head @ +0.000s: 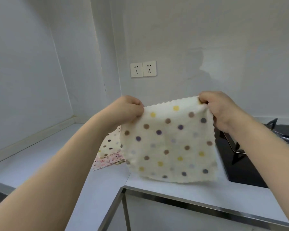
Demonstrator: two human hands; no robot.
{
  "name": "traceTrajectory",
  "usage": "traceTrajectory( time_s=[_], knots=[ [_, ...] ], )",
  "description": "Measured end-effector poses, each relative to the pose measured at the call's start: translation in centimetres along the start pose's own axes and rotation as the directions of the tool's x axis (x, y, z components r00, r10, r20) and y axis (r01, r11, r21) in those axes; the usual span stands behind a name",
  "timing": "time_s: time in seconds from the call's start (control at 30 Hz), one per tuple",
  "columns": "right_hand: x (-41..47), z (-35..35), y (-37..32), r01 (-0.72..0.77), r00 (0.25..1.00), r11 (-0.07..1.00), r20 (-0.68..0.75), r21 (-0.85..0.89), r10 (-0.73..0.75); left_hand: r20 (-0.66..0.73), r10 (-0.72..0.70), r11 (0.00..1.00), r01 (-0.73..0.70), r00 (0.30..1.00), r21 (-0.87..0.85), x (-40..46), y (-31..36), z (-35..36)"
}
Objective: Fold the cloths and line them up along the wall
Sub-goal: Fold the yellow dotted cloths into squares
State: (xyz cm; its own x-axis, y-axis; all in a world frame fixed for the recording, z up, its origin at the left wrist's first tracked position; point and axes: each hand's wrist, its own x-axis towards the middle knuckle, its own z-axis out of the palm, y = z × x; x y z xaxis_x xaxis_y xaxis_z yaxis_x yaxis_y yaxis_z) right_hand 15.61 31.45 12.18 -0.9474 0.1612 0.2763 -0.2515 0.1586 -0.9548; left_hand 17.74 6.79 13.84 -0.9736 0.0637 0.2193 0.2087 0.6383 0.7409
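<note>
Head view, going left to right from the wall sockets (143, 69): below-left of them a couple more cloths (109, 150) lie in a loose pile on the surface (40, 157). Left hand (131, 105) and right hand (215, 107) each pinch a top corner of the dotted cloth (169, 142), hanging open below the sockets. Looks like the fold is just starting; next it wants corners brought together evenly.

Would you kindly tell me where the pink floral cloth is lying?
In the head view, the pink floral cloth lies left of centre on the counter, under a dotted cloth.
</note>
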Motion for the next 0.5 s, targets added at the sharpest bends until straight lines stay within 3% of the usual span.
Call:
traceTrajectory(
  time_s=[0.1,0.37,0.5],
  knots=[
    [0.4,-2.1,1.3,-0.046,0.999,0.996,-0.021,-0.070,0.045,-0.011,0.020,0.996,-0.019,1.000,0.090,1.4,-0.1,1.6],
    [3.6,-2.3,9.0,0.008,0.995,0.954,-0.088,-0.301,-0.036,-0.092,0.072,0.965,-0.046,0.993,0.260,5.3,-5.8,7.7],
    [3.8,-1.9,10.4,0.038,0.992,0.962,-0.105,-0.269,-0.069,-0.193,0.293,0.893,-0.196,0.936,0.406,4.9,-6.9,8.6]
  ],
)
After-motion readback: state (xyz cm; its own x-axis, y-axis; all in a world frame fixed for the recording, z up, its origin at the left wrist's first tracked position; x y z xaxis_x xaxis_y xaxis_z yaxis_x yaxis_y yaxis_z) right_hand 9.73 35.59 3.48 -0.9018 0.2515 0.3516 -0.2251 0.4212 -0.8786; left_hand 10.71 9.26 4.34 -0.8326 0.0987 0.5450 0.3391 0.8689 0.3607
